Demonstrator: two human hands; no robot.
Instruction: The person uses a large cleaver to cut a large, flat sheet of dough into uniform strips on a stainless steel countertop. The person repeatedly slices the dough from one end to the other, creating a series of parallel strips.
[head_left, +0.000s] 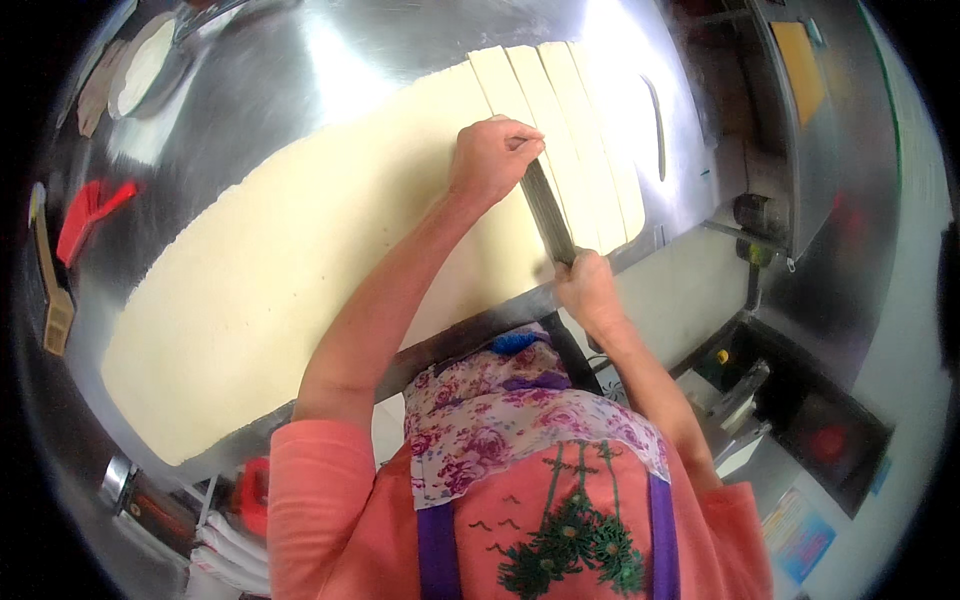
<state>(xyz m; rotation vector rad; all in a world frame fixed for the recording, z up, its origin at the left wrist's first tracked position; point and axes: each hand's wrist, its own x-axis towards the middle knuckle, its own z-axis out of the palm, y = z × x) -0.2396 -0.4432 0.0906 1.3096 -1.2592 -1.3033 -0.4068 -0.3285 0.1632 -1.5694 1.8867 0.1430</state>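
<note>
A large flat sheet of pale dough (300, 255) lies across a metal worktop. Its right part is cut into several long strips (555, 97) lying side by side. A long, narrow dark strip-like tool (550, 210), perhaps a straightedge or blade, rests over the dough along the strips. My left hand (497, 154) pinches its far end, with thumb and fingertips together. At the near edge of the sheet, my right hand (589, 285) grips the other end.
A bowl of white powder (146, 67) stands at the upper left. Beside the sheet lie a red scoop-like tool (86, 217) and a brush (56, 307). A thin curved dark strip (657, 127) is at the right. Beyond the worktop's right side is a dark tray-like container (825, 420).
</note>
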